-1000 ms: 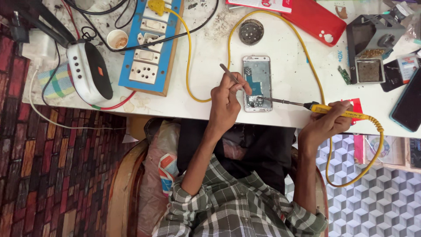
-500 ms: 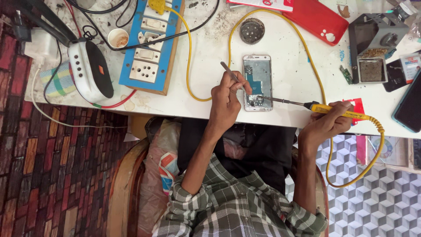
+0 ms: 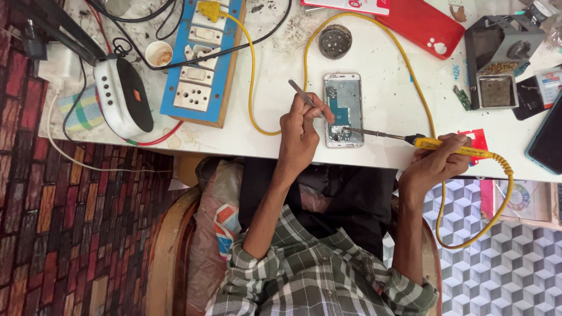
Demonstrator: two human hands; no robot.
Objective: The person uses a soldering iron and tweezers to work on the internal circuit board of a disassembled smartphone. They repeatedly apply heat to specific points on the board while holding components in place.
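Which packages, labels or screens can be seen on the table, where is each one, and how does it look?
Red and white flat package: top edge, above the opened phone.
Small white, red and blue box: far right, beside the metal stand.
Dark phone screen: right edge, teal rim.
Red label: table front, near the right hand.
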